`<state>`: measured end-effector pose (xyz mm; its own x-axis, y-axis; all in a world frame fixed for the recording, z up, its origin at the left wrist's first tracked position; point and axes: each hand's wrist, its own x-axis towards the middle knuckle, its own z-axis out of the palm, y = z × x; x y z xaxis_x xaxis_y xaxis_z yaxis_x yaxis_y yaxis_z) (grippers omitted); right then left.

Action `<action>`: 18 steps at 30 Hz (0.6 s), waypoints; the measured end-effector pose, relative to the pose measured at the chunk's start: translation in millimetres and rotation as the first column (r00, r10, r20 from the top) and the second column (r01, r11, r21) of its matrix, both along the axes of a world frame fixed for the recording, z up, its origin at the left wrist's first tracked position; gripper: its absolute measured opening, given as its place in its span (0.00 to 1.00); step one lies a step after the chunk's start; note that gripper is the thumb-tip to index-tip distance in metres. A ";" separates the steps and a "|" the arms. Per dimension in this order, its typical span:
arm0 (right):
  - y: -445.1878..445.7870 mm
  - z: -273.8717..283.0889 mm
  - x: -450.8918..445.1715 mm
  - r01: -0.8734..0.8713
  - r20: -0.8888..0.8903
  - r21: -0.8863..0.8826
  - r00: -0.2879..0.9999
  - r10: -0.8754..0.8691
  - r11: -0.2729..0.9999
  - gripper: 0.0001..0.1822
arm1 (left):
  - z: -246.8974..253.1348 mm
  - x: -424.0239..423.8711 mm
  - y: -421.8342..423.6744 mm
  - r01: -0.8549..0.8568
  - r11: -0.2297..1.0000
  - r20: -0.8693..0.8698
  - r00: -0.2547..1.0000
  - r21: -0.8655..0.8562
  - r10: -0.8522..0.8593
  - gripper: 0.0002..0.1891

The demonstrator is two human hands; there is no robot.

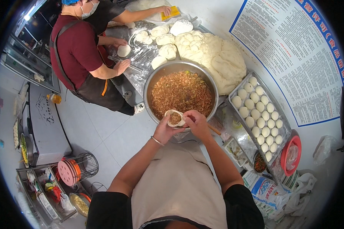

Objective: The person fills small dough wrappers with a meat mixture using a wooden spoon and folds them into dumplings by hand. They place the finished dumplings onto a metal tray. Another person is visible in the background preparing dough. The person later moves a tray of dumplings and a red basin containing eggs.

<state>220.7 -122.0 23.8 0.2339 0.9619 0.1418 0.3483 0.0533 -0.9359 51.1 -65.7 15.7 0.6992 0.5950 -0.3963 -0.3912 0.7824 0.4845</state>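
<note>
A round dough wrapper (180,123) with a lump of minced filling (175,117) at its centre lies cupped in my left hand (164,128). My right hand (198,123) pinches the wrapper's right edge between thumb and fingers. A wooden handle (214,129) sticks out past the right hand; its other end is hidden, and whether that hand also holds it I cannot tell. Both hands are over the near rim of a large steel bowl (214,86). Reddish-brown minced filling (182,88) fills much of the bowl.
A metal tray (286,134) of several round buns stands at right, beside a red plastic basin (296,143). Behind the bowl rests a big dough mass (218,57). A co-worker (74,45) at left handles a wrapper and rolling pin (134,68); another person's arm (143,15) reaches in behind.
</note>
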 end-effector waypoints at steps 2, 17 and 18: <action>-2.3 -10.6 -3.0 -0.007 0.140 0.125 0.990 -0.011 0.992 0.06 | -4.4 6.9 -9.5 -0.056 0.992 -0.074 0.995 0.110 0.065 0.19; -4.5 19.3 -12.8 -0.139 0.198 0.111 0.973 0.116 0.984 0.09 | -22.1 0.2 -5.9 0.243 0.900 -0.485 0.874 0.362 -0.041 0.14; -4.7 28.0 -14.0 -0.121 0.099 0.059 0.988 0.115 0.991 0.09 | -18.6 -0.6 -1.8 0.282 0.893 -0.485 0.871 0.350 -0.085 0.15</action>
